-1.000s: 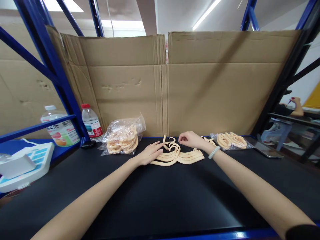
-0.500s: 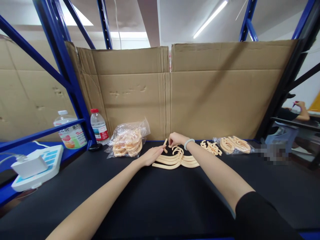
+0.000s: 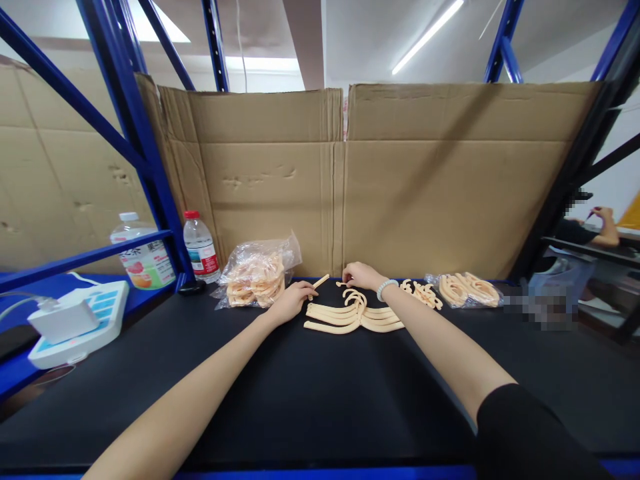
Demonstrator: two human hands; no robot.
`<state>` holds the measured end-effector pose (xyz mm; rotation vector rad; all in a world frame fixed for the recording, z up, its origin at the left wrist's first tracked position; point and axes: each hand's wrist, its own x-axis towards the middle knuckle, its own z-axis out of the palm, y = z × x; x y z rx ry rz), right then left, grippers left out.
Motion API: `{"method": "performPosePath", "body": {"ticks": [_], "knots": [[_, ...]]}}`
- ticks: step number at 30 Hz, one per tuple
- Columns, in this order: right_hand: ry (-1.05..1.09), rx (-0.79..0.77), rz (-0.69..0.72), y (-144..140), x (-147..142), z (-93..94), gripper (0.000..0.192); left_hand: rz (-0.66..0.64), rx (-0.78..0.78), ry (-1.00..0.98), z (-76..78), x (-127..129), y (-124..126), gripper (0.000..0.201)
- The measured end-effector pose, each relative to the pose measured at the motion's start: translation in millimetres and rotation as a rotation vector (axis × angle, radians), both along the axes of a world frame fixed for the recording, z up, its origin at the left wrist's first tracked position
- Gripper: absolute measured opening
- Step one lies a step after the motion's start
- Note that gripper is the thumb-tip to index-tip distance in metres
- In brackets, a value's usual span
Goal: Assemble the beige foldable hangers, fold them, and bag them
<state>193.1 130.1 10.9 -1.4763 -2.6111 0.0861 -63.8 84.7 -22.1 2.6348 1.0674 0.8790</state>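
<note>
A row of cream plastic hangers [image 3: 350, 315] lies on the black table top [image 3: 310, 393], hooks pointing to the back. My left hand [image 3: 289, 299] is shut on a short cream plastic stick [image 3: 320, 281], raised just left of the hangers. At the hooks, my right hand [image 3: 361, 275] rests with fingers curled on a hook; a bead bracelet is on that wrist. Loose cream hooks [image 3: 424, 294] lie just right of my right wrist.
A clear bag of cream parts [image 3: 255, 275] sits left of the hangers, another bag [image 3: 467, 290] to the right. Two water bottles [image 3: 200, 248] stand by a blue rack post. White device [image 3: 75, 320] at left. Cardboard wall [image 3: 345, 180] behind. Another person's hand at far right.
My left hand has drawn back to the left and lifted the short stick off the hooks. My right hand stays at the hooks, shifted slightly right.
</note>
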Motion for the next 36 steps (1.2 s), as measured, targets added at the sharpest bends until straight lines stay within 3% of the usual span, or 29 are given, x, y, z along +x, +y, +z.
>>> {"method": "performPosePath", "body": {"ticks": [7, 11, 15, 21, 23, 26, 32, 36], "knots": [[0.146, 0.057, -0.051, -3.1, -9.0, -3.9, 0.017, -0.034, -0.008, -0.083, 1.3, 1.9, -3.7, 0.017], [0.418, 0.164, -0.118, -16.5, -4.6, 7.2, 0.015, -0.036, -0.036, -0.234, 5.5, 4.8, -10.8, 0.017], [0.747, 0.216, -0.188, -50.5, 6.4, 19.6, 0.033, -0.043, -0.11, -0.446, 16.1, 17.5, -32.0, 0.019], [1.122, 0.082, -0.189, -124.4, 20.9, 12.6, 0.044, -0.152, -0.323, -0.656, 32.3, 51.7, -82.4, 0.024], [1.374, -0.053, -0.175, -141.4, 21.8, 5.1, 0.038, -0.137, -0.555, -0.847, 32.7, 61.0, -94.5, 0.028], [1.626, -0.185, -0.137, -154.0, 21.2, -5.0, 0.03, -0.085, -0.78, -1.026, 28.7, 67.8, -103.4, 0.032], [1.611, -0.284, -0.124, -162.3, 18.0, -16.4, 0.031, -0.062, -1.039, -1.257, 18.8, 68.8, -99.4, 0.036], [1.53, -0.366, -0.09, -167.7, 10.7, -24.7, 0.032, -0.184, -1.118, -1.217, 17.2, 73.7, -99.5, 0.03]]}}
